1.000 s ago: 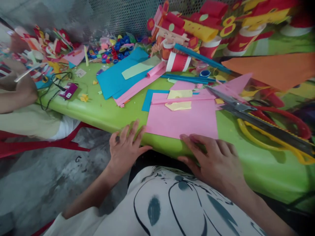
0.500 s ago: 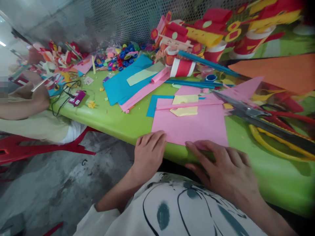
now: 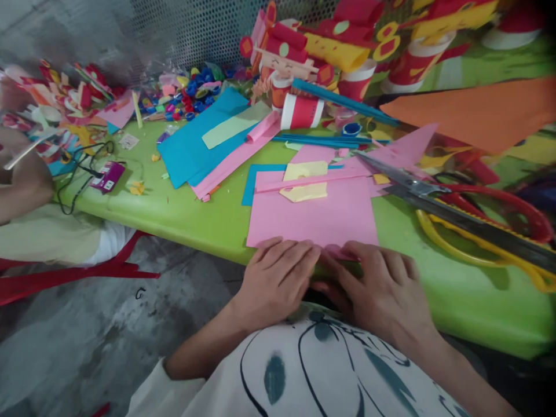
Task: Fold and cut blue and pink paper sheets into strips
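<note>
A pink paper sheet [image 3: 343,220] lies at the near edge of the green table, and both my hands are at its near side. My left hand [image 3: 278,278] rests flat over this edge, fingers stretched and close together. Beside it my right hand [image 3: 377,284] touches the same edge with its fingers, the thumb apart and lower down. The paper under the fingertips is hidden. On the sheet lie a cut pale yellow paper piece [image 3: 310,190] and a narrow pink strip [image 3: 269,188]. Blue paper [image 3: 249,191] shows from beneath the sheet's left side.
Large scissors [image 3: 417,188] with red and yellow handles lie right. Behind are blue sheets [image 3: 178,153], a red-and-white paper cup [image 3: 303,111], blue strips [image 3: 347,103] and orange paper [image 3: 478,116]. Paper-cup figures [image 3: 284,55] stand at the back. Another person's arm [image 3: 26,185] is at left.
My left hand has slid right along the paper's near edge, close to my right hand. The whole view has shifted, so the table's things appear farther left.
</note>
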{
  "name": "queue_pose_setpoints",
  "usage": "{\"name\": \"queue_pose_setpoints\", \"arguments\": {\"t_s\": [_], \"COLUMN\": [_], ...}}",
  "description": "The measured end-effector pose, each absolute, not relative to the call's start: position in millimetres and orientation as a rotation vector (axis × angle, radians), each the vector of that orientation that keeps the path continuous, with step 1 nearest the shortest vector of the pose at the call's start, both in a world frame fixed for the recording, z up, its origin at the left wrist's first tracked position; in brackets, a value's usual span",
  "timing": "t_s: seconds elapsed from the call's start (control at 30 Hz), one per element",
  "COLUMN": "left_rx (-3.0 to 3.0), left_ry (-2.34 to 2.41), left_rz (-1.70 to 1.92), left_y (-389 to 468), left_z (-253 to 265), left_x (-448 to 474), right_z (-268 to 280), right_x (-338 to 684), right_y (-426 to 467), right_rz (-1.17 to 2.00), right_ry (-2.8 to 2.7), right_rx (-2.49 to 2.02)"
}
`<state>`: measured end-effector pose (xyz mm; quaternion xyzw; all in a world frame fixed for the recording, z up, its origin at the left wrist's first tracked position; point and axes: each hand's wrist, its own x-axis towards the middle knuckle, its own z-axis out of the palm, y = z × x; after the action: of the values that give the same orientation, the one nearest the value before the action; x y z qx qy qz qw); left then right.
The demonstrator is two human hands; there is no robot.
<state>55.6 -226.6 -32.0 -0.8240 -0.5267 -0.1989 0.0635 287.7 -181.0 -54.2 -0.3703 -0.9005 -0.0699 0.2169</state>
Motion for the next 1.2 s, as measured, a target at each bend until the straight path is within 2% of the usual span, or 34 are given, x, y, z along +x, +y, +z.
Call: {"name": "queue_pose_setpoints", "arguments": {"t_s": [0.17,0.33,0.67,0.9,1.0,1.2], "left_rx": [-2.447,-2.348,-2.399,-2.563,-2.51,-2.48], "left_ry": [-1.448,-1.504,-1.507,-1.451,-1.523,-1.328], "left_rz": [-0.604,-0.575,-0.631,-0.604,-0.53,-0.418], "left_y": [-227.5,-235.6,-236.4,-226.0,-224.7,-217.3], "left_z": [-60.6,-66.2,-56.1,-23.2,-18.0,-26.4], "left_x": [54.5,46.3,32.8,-11.4,-29.8,-39.5], "right_z": [-42.9,-43.8,-35.9,-18.5,-12.2,-10.4], "right_x": [287.3,295.6,330.3,329.9,331.3,330.9], "right_y": [-175.7,-173.4,-176.4,-153.2,-148.4,-149.9], "right_rz": [-0.285,-0.351,-0.306,-0.18,-0.279,-0.526], "right_ry": [-2.469,-2.424,-2.371,-2.434,-2.554,-2.68], "right_rx": [-1.001,-0.969,-1.1,-1.006,-0.885,-0.725]}}
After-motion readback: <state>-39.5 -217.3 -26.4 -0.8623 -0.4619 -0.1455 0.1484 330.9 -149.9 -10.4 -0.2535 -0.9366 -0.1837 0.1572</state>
